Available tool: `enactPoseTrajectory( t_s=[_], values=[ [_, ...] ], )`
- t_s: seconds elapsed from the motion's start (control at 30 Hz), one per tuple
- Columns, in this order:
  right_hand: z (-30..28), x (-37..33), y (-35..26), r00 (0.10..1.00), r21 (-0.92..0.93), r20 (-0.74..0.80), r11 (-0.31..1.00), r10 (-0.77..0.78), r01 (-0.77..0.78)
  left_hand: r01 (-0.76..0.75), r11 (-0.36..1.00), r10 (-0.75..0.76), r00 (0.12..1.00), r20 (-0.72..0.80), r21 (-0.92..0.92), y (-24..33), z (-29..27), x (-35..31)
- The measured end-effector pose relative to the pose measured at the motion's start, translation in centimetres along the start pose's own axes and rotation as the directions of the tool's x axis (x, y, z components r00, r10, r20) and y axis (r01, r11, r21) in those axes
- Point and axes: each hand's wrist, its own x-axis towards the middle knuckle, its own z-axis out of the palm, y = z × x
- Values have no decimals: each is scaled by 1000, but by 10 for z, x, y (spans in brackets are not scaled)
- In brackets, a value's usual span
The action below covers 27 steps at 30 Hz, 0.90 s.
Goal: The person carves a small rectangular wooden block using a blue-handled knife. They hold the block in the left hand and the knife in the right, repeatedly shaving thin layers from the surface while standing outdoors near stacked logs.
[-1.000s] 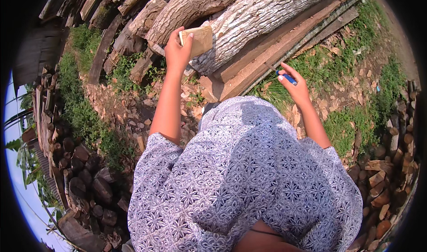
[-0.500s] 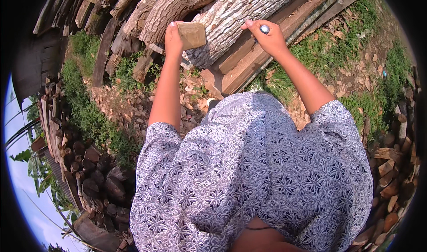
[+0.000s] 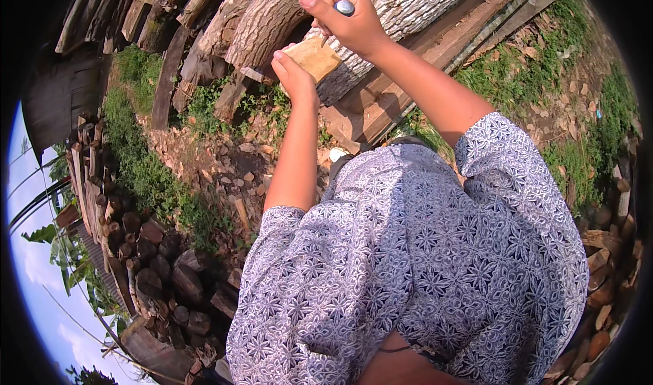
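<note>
My left hand [image 3: 296,79] is closed on the near left side of a flat, light-brown wooden block [image 3: 314,58], its thumb lying along the edge. Above the block's far edge, my right hand [image 3: 355,26] is wrapped round a hand tool with a rounded blue and silver handle end [image 3: 344,7]. A thin shaft shows below the fist and comes down at the block's upper edge; whether its tip touches the wood I cannot tell. Most of the tool is hidden by my fingers, so its exact kind is unclear. Both hands are in front of a thick, pale-barked log [image 3: 401,11].
A browner log [image 3: 272,24] lies beside the pale one. Long planks [image 3: 435,52] run along its right side. Split firewood [image 3: 156,249] is stacked at the left, and more wood [image 3: 598,276] lies at the right. Dry leaves [image 3: 218,174] and grass [image 3: 510,72] cover the ground.
My right hand has swung left with the tool, from apart on the right to above the block. The block has tilted and its face is now in brighter light.
</note>
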Motion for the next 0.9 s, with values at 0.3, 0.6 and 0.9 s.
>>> enactPoseTrajectory(
  t_s=[0.3,0.6,0.9],
  values=[
    [-16,-23,16,996,132,-10,987,91,-89,-7,993,21,992,-122,114,-3,-2,-10],
    [-50,-126,17,805,-67,155,819,573,-570,466,881,-470,881,58,81,-23,-71,-27],
    [-27,-157,-6,755,438,-30,687,655,-579,353,935,-311,868,388,-40,-8,-114,-21]
  ],
)
